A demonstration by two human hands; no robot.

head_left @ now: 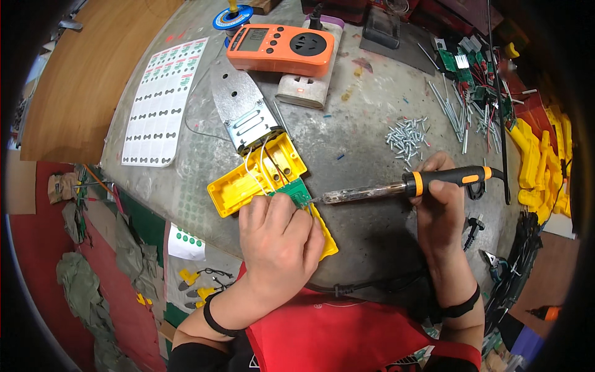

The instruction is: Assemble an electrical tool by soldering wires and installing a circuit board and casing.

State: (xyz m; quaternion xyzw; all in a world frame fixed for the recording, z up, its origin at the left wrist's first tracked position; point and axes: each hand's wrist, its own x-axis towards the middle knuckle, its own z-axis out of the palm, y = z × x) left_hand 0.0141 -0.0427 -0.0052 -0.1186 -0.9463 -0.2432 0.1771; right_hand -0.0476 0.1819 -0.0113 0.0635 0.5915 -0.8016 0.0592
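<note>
My right hand [441,208] is closed around the black and orange handle of a soldering iron [365,193], whose metal barrel points left. The iron's tip is at the right edge of a small green circuit board [296,191]. My left hand [279,239] pinches the board from the near side, its fingertips partly hidden. White and dark wires run from the board into an open yellow plastic housing [238,189]. A metal sole plate [251,118] is fixed to the housing's far end. The housing's lower part is partly covered by my left hand.
An orange meter [279,51] rests by a white power strip [304,92], with a solder spool [232,18] behind. A sticker sheet [162,105] lies left. Screws [407,137], circuit boards [462,68] and yellow housings [542,164] are on the right.
</note>
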